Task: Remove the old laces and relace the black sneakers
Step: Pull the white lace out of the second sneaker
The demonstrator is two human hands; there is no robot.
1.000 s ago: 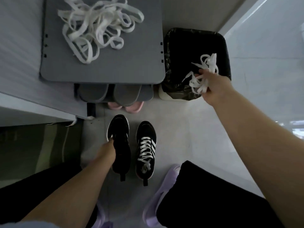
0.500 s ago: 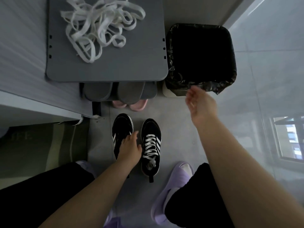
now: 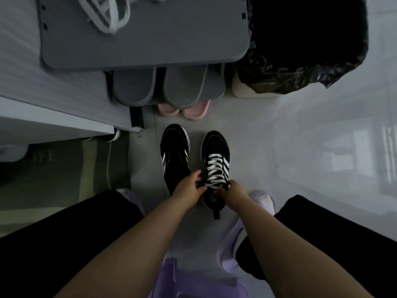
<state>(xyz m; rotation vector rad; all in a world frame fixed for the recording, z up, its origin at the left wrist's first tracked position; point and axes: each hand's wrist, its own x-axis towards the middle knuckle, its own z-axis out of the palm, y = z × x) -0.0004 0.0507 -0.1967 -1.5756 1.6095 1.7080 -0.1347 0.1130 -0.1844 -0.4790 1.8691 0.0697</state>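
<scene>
View straight down onto a pale tiled floor (image 3: 290, 147). Two black sneakers with white side stripes stand side by side, toes pointing away. The left sneaker (image 3: 174, 147) has no lace. The right sneaker (image 3: 216, 147) carries a flat white lace (image 3: 214, 172), criss-crossed. The left hand (image 3: 189, 190) and right hand (image 3: 235, 193) meet at its collar, fingers curled narrow, pinching the top of the lace from either side. Beyond, a grey shoe rack (image 3: 150, 39) bears a tangle of loose white laces (image 3: 107, 16), with grey slippers (image 3: 133, 87) beneath. A black-bagged bin (image 3: 300, 50) stands just right of the rack.
</scene>
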